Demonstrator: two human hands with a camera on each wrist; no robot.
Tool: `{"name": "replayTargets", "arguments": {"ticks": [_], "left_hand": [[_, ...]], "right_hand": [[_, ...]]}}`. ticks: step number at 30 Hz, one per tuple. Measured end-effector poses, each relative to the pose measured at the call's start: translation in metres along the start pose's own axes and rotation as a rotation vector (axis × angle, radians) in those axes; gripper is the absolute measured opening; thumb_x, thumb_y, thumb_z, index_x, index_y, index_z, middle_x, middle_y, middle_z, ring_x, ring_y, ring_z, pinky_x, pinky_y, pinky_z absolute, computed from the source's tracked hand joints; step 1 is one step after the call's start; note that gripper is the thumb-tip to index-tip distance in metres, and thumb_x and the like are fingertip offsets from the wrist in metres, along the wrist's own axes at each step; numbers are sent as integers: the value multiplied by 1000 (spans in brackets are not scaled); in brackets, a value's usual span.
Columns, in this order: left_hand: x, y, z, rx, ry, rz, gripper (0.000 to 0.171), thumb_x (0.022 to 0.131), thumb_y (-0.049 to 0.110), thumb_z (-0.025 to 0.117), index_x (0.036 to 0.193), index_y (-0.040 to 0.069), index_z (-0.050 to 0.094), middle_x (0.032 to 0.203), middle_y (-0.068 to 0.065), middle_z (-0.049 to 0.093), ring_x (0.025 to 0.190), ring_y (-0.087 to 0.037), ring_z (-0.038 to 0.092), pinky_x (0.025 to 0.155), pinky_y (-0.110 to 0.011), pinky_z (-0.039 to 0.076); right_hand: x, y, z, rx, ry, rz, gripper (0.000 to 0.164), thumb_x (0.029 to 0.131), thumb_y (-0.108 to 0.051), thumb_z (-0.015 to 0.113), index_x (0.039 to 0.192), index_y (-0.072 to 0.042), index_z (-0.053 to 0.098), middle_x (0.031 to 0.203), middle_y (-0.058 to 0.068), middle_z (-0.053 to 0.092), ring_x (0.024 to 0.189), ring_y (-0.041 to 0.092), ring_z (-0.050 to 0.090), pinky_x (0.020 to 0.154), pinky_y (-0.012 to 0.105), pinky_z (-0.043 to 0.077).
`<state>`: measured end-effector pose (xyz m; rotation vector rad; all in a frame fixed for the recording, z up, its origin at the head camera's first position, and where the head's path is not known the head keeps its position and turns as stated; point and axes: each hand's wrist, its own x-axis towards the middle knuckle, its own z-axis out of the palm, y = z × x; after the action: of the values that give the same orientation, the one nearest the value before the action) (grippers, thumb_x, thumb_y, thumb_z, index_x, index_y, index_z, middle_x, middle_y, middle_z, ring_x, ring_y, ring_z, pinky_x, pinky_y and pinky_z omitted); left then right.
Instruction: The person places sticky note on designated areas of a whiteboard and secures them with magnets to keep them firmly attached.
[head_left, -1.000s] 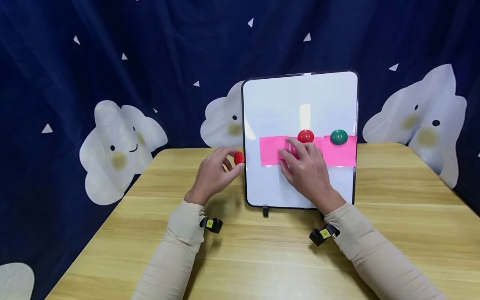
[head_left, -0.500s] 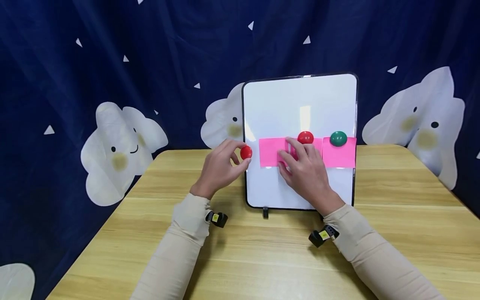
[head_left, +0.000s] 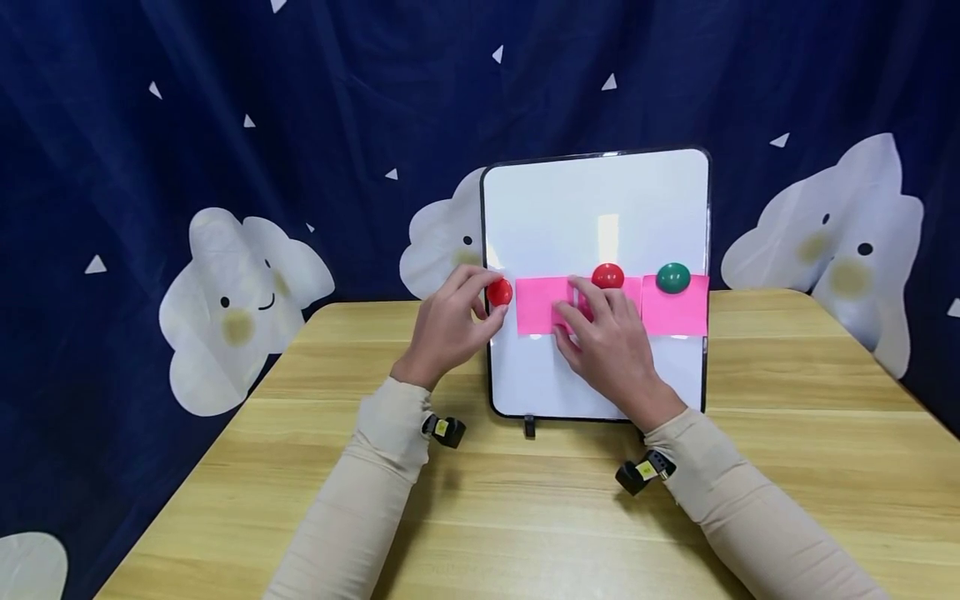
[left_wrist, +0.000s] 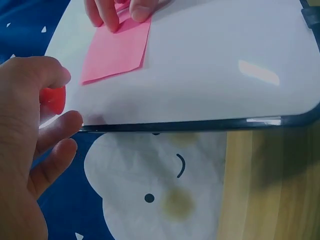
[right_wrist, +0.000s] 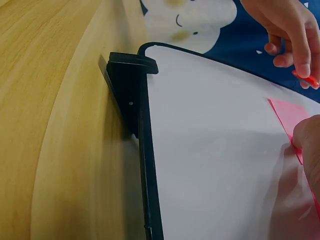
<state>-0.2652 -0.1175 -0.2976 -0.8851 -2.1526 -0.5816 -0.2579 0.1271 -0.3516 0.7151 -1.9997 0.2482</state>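
My left hand pinches a round red magnet between thumb and fingertips, in front of the whiteboard's left edge. Pink sticky notes lie side by side across the whiteboard. With its fingertips, my right hand presses the leftmost pink note against the board. It partly covers the middle note, which has another red magnet at its top. A green magnet sits on the top edge of the rightmost note. In the left wrist view, the held magnet appears apart from the leftmost note.
The black-framed whiteboard stands upright on small black feet on a wooden table. Behind it hangs a dark blue curtain with cloud faces. A black camera is strapped to each wrist.
My left hand has carried the red magnet right and upward, from beside the board's left edge to in front of it. My right hand stays on the leftmost pink note.
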Motion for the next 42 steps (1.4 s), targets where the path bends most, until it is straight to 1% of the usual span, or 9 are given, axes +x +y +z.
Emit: {"name": "replayTargets", "arguments": {"ticks": [4,10,18,25,29,32,38,42], "left_hand": [[4,3,2,0,2,5,33,89,16,73,120,4,70,113,-7,63,67,-9,58,58,-23,49],[10,8,5,11,-25,-9,37,89,16,76,123,4,69,115,-7,62,67,-10,58,58,-20,48],[18,14,11,19,-30,2,35,90,15,73,123,6,70,115,-5,62,67,-9,57,58,-21,48],[27,17,16,57,-44,7,36,90,18,74,124,8,71,117,-5,63,71,-10,63,61,-21,51],[31,19,18,94,-60,12,37,90,21,75,124,9,71,118,-3,65,72,-9,63,62,-21,50],[33,21,19,126,-67,22,36,90,22,75,124,10,72,119,-2,66,72,-10,63,62,-21,50],[37,23,21,180,-66,61,35,89,23,76,121,11,73,119,-1,68,75,-13,67,62,-24,52],[40,25,23,175,-74,67,34,89,21,77,121,10,73,119,-2,68,81,-15,69,67,-25,54]], "right_hand": [[0,0,0,-6,2,-3,50,73,-21,87,117,-6,70,137,21,52,102,38,53,77,49,51],[-1,0,0,-11,-4,-6,52,72,-22,87,118,-6,70,137,21,52,103,38,54,78,49,51],[-2,0,1,-30,-17,-19,47,77,-24,83,118,-5,69,137,22,51,103,38,53,77,48,50],[-2,0,3,-56,7,-36,48,75,-23,85,116,-6,70,132,23,54,100,37,54,75,47,51],[-1,-1,2,-57,5,-37,48,75,-23,85,116,-5,70,132,23,53,100,36,54,75,46,51],[-2,-1,3,-57,-2,-36,48,75,-24,85,117,-5,69,132,23,53,101,37,54,77,47,51],[-3,-2,3,-60,-9,-36,48,76,-24,84,117,-5,69,132,24,52,101,37,54,77,47,51],[-3,-2,2,-57,-2,-38,47,76,-23,84,117,-5,69,131,24,53,101,37,54,77,47,51]]}}
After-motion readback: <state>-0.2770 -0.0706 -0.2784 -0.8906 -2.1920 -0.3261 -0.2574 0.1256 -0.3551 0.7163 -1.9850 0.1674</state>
